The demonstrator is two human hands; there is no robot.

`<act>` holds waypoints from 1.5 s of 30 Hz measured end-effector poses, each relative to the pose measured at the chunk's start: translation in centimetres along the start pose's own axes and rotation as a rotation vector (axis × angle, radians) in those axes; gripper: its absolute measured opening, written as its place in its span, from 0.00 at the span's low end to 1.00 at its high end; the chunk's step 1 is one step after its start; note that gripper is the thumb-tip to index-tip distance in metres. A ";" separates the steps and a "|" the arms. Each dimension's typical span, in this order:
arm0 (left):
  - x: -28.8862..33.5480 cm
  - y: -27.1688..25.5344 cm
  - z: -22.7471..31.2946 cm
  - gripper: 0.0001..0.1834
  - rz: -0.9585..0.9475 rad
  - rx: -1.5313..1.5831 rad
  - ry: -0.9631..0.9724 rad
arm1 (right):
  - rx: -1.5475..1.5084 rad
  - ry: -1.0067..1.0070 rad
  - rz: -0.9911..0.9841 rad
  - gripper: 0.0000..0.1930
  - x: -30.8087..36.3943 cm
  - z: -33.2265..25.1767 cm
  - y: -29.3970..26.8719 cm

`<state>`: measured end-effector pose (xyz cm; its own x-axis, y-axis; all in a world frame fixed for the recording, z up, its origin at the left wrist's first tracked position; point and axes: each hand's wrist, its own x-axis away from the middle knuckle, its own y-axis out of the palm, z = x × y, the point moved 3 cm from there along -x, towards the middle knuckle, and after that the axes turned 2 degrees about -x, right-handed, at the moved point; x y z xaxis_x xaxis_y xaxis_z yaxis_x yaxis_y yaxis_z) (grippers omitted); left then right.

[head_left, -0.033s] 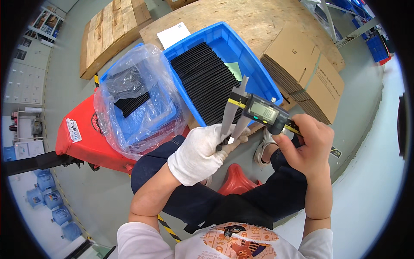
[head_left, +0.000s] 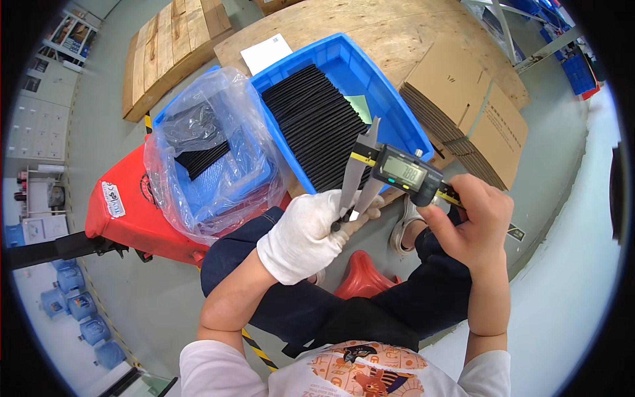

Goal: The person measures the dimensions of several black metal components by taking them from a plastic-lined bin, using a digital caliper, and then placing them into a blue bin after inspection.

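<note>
Grey caliper screen (head_left: 403,174) between both hands, clear plastic bag (head_left: 211,159) left of them, flat cardboard boxes (head_left: 473,122) above right hand, white card (head_left: 266,53) beyond.

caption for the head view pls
Gloved left hand holds a small part in a digital caliper gripped by the bare right hand.

Wooden pallet (head_left: 397,33) (blue bin (head_left: 403,112), cardboard (head_left: 476,112))

We see the left hand (head_left: 305,233) in a white knit glove, pinching a thin black part against the silver jaws of a digital caliper (head_left: 395,173), whose body is dark grey with a yellow strip and pale grey-green display; the right hand (head_left: 477,218) is bare. Just beyond the grip, a bright blue bin (head_left: 397,109) holds ribbed black parts (head_left: 316,126). Left of the grip, a clear plastic bag (head_left: 211,159) lines another blue bin above a red pallet truck (head_left: 126,212).
</note>
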<state>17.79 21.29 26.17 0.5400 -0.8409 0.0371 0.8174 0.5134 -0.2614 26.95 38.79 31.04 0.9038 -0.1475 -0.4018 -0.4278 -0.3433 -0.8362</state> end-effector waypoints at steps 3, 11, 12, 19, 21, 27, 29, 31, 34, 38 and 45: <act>-0.1 -0.1 0.0 0.11 -0.012 -0.012 0.028 | -0.009 0.012 -0.008 0.17 -0.1 0.0 0.0; -0.2 0.0 0.1 0.11 -0.020 -0.036 0.021 | 0.015 0.029 -0.044 0.19 -0.1 0.1 0.1; -0.2 -0.1 0.3 0.11 -0.029 -0.040 0.007 | 0.021 0.031 -0.041 0.19 -0.1 0.2 0.1; -0.1 0.1 -0.4 0.11 0.046 0.065 0.003 | -0.060 0.027 -0.081 0.15 0.1 -0.3 0.2; -0.3 0.1 -0.2 0.11 0.052 0.057 0.009 | -0.074 0.021 -0.093 0.14 0.1 -0.5 0.4; -0.1 0.0 -0.3 0.11 0.078 0.042 0.091 | -0.044 -0.001 -0.080 0.14 0.1 -0.9 0.8; 0.0 0.0 -0.2 0.10 0.078 0.041 0.114 | -0.043 0.045 -0.055 0.15 -0.1 -1.1 0.7; 0.1 0.0 -0.1 0.10 0.067 0.032 0.074 | -0.043 0.054 -0.066 0.15 0.0 -1.0 0.7; -0.1 0.0 0.2 0.10 0.003 0.108 -0.057 | -0.038 0.068 -0.070 0.15 -0.2 -0.7 0.6; -0.6 -0.2 0.5 0.10 0.004 0.052 -0.053 | -0.037 0.048 -0.049 0.18 -0.5 -0.6 0.9; -0.9 0.1 -0.4 0.08 0.078 0.051 -0.019 | -0.033 0.065 -0.140 0.16 -0.1 0.0 1.0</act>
<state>17.33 22.03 25.73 0.6055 -0.7950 0.0371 0.7818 0.5855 -0.2144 26.44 38.48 30.29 0.9539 -0.1555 -0.2566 -0.2981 -0.3944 -0.8693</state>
